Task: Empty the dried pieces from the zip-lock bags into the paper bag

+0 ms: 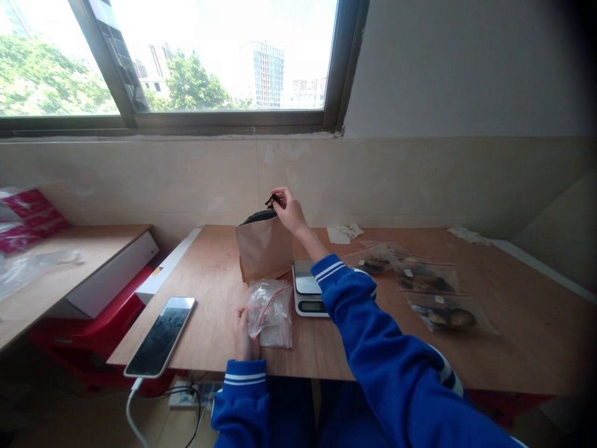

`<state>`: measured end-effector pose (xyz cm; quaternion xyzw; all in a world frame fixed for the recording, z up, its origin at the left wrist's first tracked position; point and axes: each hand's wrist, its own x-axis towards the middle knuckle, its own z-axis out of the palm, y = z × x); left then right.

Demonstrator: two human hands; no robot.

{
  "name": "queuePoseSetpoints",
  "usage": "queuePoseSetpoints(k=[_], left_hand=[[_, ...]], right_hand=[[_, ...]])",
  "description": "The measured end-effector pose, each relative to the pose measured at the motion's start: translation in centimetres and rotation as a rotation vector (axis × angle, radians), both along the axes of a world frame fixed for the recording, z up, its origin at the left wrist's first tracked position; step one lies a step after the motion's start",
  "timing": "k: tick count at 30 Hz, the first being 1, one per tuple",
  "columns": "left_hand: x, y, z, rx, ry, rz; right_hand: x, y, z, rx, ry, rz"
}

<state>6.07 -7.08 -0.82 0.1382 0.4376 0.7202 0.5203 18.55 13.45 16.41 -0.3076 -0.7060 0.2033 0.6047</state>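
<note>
My right hand [288, 210] pinches a dark, curled, dried-looking piece [272, 200] just above the open mouth of a brown paper bag [263, 249], which stands upright on the table. Near the front edge, my left hand [243, 333] grips a clear zip bag [267, 308] with a red seal line; part of the fingers is hidden behind the plastic. More clear bags appear to lie under it. Partly covered by my right sleeve, a kitchen scale [305, 280] sits right of the paper bag.
Several filled zip bags [426, 278] with dark and brown pieces lie at the right. A phone [161, 336] with a white charging cable [130, 404] rests at the left edge. Crumpled tissue [346, 233] lies at the back. The wooden table [212, 261] stands against the wall below a window.
</note>
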Motion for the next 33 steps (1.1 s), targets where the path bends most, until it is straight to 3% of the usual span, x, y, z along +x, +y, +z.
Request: queuePoseSetpoints(k=[6,13,17,21,29,33], left_hand=[[0.0,0.1,-0.3,0.014,-0.02,0.025],[0.0,0.1,-0.2,0.002,-0.014,0.02],[0.0,0.0,-0.2,-0.008,0.005,0.011],[0.0,0.0,-0.3,-0.003,0.014,0.008],[0.0,0.1,-0.3,0.012,0.023,0.034],[0.0,0.1,-0.2,0.028,0.0,0.014]], right_hand=[[0.3,-0.7,0.8,0.031,-0.032,0.066],[0.6,-1.6,0.6,0.18,-0.288,0.089],[0.7,-1.8,0.4,0.122,-0.249,0.093],[1.1,-1.9,0.3,0.078,-0.205,0.06],[1.5,-2.6,0.8,0.243,-0.59,-0.086],[2.8,-4.4,1.7,0.225,-0.53,-0.108]])
